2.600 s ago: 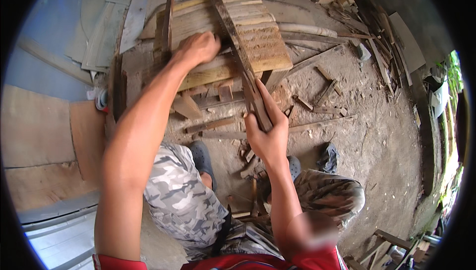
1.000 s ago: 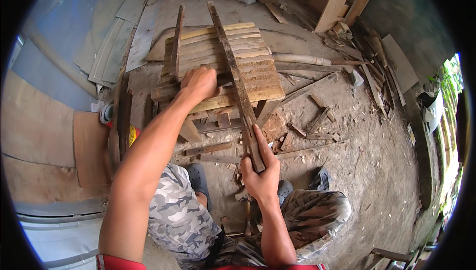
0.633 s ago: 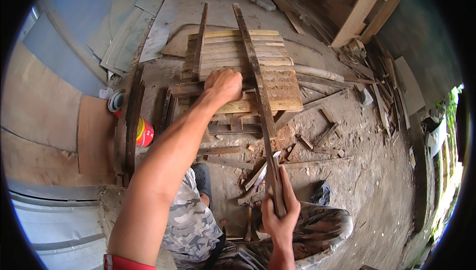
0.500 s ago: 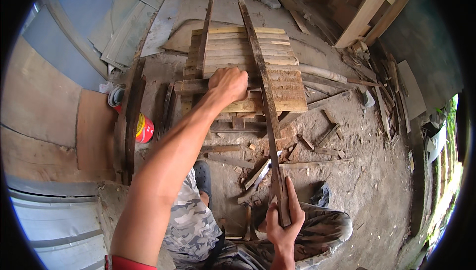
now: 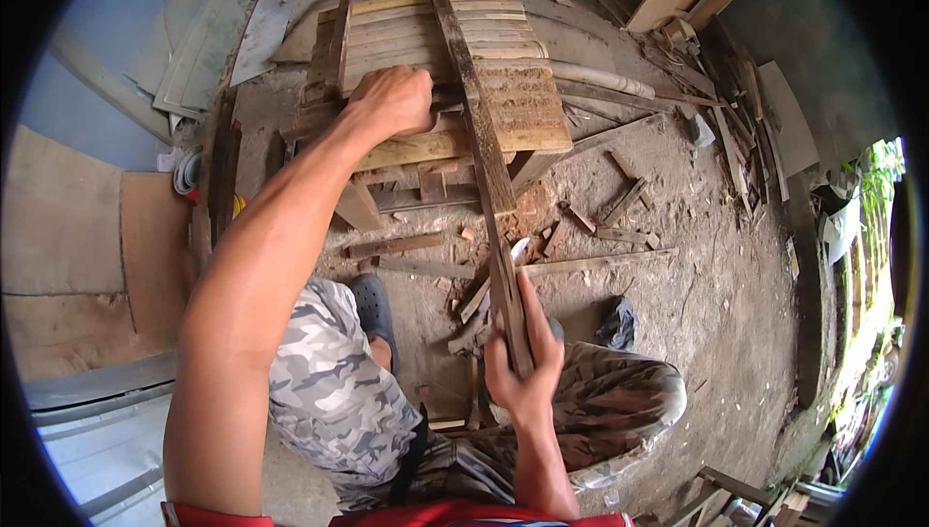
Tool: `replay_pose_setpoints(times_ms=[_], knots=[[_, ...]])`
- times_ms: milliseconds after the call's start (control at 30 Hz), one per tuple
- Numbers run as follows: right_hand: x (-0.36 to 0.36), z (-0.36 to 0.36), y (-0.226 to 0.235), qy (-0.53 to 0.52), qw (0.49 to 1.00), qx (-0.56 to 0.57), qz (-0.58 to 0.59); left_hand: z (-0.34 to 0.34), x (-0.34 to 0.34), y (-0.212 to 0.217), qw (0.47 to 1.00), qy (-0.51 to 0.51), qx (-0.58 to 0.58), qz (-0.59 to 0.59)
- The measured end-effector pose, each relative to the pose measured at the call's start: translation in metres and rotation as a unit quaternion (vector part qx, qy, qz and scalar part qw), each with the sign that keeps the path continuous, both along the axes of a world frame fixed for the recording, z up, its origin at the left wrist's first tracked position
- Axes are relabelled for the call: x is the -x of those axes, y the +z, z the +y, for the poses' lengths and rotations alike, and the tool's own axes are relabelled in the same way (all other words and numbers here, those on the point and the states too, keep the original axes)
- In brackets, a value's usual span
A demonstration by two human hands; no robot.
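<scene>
My left hand [image 5: 395, 101] is closed around a dark wooden crosspiece [image 5: 448, 98] between two long bars. The left bar [image 5: 344, 24] and the right bar [image 5: 455, 33] are narrow, weathered wood and lie over a low slatted wooden bench [image 5: 523, 106]. Lower down, my right hand [image 5: 525, 358] grips the near end of a thin, dark wooden strip [image 5: 505, 285], its index finger stretched along it. That strip runs forward to the near end of the right bar; where it meets the bar, I cannot tell whether they are joined.
Wood offcuts [image 5: 619, 208] and chips litter the dirt floor beyond my knees. A dark crumpled bag [image 5: 616, 324] lies right of my right hand. Timber scraps [image 5: 740, 150] line the right wall. Boards [image 5: 160, 246] lean at left, near a can [image 5: 187, 174].
The whole scene has shifted up and left in the picture as my head view moved. Both hands keep their holds on the crosspiece and the strip.
</scene>
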State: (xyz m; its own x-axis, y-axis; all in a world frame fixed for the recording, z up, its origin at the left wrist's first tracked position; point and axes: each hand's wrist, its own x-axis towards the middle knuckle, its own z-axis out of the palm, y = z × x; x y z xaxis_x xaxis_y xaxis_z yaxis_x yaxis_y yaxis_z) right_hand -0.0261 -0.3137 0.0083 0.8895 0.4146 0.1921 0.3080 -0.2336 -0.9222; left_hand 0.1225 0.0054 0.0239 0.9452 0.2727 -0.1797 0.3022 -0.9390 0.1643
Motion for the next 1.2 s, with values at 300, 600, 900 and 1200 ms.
replay_pose_setpoints(times_ms=[300, 600, 900, 1200], knots=[[-0.048, 0.042, 0.019, 0.000, 0.999, -0.039, 0.027, 0.007, -0.005, 0.012, 1.000, -0.014, -0.022, 0.009], [-0.016, 0.023, 0.001, 0.018, 0.998, -0.035, 0.051, 0.008, -0.011, 0.029, 0.997, 0.014, -0.014, 0.078], [-0.043, 0.028, 0.023, -0.002, 0.999, -0.023, 0.034, 0.005, -0.009, 0.023, 0.999, -0.012, -0.020, 0.047], [-0.007, 0.005, 0.024, -0.003, 0.997, -0.027, 0.066, 0.006, -0.006, 0.023, 0.999, -0.005, -0.009, 0.038]])
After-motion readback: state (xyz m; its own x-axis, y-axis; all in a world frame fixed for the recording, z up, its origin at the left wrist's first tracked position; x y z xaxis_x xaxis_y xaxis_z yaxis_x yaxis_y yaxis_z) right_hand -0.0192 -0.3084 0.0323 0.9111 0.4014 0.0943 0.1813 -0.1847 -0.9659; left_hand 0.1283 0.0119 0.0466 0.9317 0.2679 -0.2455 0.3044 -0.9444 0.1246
